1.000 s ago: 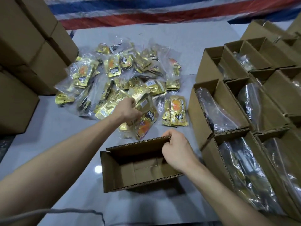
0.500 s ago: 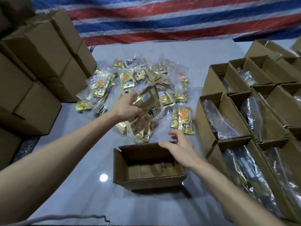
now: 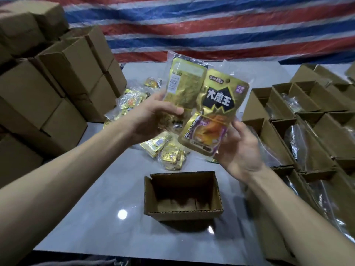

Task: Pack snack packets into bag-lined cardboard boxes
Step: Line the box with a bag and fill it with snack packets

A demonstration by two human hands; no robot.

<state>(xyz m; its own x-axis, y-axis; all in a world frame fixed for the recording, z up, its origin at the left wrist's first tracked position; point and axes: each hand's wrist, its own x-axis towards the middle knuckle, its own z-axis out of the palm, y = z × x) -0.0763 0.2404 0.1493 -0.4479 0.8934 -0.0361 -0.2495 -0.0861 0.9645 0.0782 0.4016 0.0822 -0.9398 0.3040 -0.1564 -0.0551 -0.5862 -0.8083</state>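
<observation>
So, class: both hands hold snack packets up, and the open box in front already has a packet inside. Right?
No. The head view shows the open box in front empty, bare cardboard inside. The left hand and right hand do hold snack packets up.

box [image 3: 182, 215]: on table [image 3: 92, 217], near middle
packet pile [image 3: 169, 158]: on table, behind box
held packets [image 3: 213, 104]: above pile, between left hand [image 3: 151, 120] and right hand [image 3: 240, 150]
stacked boxes [image 3: 63, 77]: left
open boxes [image 3: 326, 129]: rows, right
tarp [image 3: 211, 25]: behind table
</observation>
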